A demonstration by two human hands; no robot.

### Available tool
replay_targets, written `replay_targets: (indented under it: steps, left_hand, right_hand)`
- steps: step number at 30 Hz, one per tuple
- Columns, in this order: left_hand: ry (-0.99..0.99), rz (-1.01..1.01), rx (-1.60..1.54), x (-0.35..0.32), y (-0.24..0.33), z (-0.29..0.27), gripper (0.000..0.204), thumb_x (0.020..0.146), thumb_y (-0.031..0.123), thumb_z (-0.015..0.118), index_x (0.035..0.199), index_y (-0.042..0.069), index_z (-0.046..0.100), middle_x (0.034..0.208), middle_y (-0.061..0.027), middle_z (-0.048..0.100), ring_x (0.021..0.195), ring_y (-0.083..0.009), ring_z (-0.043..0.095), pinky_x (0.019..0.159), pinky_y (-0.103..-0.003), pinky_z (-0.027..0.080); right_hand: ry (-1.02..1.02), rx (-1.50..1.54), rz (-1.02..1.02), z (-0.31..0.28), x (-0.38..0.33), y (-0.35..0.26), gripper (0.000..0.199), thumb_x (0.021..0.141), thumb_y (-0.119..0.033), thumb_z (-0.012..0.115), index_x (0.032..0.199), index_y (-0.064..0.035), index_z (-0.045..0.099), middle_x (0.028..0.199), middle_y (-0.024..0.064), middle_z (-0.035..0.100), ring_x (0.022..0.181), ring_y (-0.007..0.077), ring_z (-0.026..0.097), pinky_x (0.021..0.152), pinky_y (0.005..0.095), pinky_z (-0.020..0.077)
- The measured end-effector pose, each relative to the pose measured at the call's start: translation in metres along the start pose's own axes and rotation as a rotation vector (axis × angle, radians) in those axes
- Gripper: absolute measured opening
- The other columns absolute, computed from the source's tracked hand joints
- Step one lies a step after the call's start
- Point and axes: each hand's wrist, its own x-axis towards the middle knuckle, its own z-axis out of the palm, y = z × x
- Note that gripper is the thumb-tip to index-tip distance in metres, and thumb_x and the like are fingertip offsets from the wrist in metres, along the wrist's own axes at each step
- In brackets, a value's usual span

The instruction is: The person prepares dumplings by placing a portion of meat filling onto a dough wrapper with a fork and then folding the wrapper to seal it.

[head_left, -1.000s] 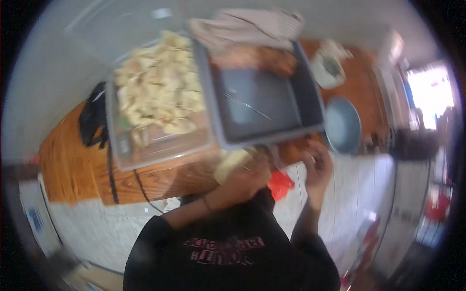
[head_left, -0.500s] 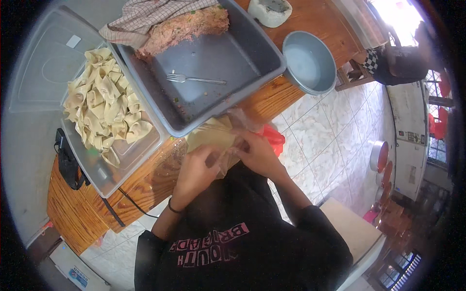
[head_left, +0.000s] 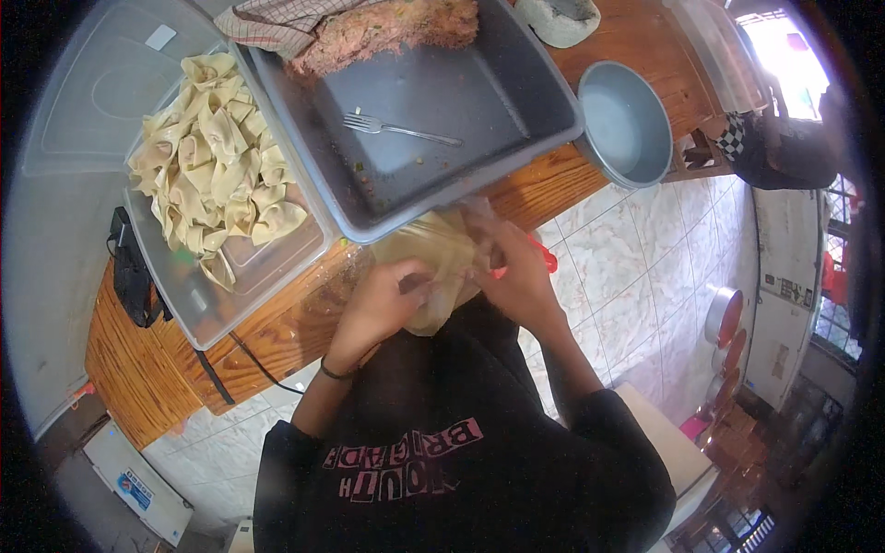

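Dough wrapper, pale yellow and thin, lay folded between both hands just in front of the grey tub, below its near rim and over the edge of the desk. The left hand pinched the wrapper's lower left part with curled fingers, and the right hand closed on its right side, so both were grasping the same piece. A dark band sat on the left wrist. Whether any filling was inside the fold could not be told.

Inside the grey tub a metal fork lay on the bare floor, and a heap of pinkish minced filling was piled against the far wall. A checked cloth lay touching the tub's far left corner. Left of the tub, touching its side, a clear plastic tray carried a pile of folded dumplings, with a clear lid lying further left. Right of the tub a round grey metal bowl rested on the desk, just beside the tub's right corner. A pale stone bowl stood beyond the tub's far right corner. A black cable and a black device sat on the wooden desk left of the tray. Something red showed just beside the right hand, above the tiled floor.
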Motion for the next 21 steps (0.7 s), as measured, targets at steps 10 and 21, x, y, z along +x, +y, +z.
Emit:
replay_targets:
  steps: [10, 21]
  left_hand:
    - [0.256, 0.189, -0.583, -0.066, 0.000, -0.036, 0.028, 0.088, 0.013, 0.061, 0.114, 0.003, 0.059, 0.125, -0.0161, 0.057, 0.105, -0.0265, 0.059, 0.086, -0.038, 0.048]
    - [0.512, 0.533, -1.572, -0.125, -0.033, -0.052, 0.058, 0.098, 0.044, 0.036, 0.139, 0.003, 0.038, 0.140, -0.0174, 0.043, 0.126, -0.0372, 0.044, 0.107, -0.051, 0.035]
  right_hand:
    - [0.007, -0.182, -0.047, 0.023, -0.003, 0.004, 0.064, 0.073, -0.017, 0.076, 0.130, -0.0100, 0.048, 0.114, 0.0175, 0.059, 0.097, 0.0308, 0.060, 0.081, 0.0385, 0.0491]
    - [-0.313, 0.312, -0.163, 0.014, 0.013, -0.054, 0.067, 0.073, -0.018, 0.077, 0.132, -0.0073, 0.047, 0.112, 0.0159, 0.058, 0.098, 0.0208, 0.059, 0.084, 0.0315, 0.0476]
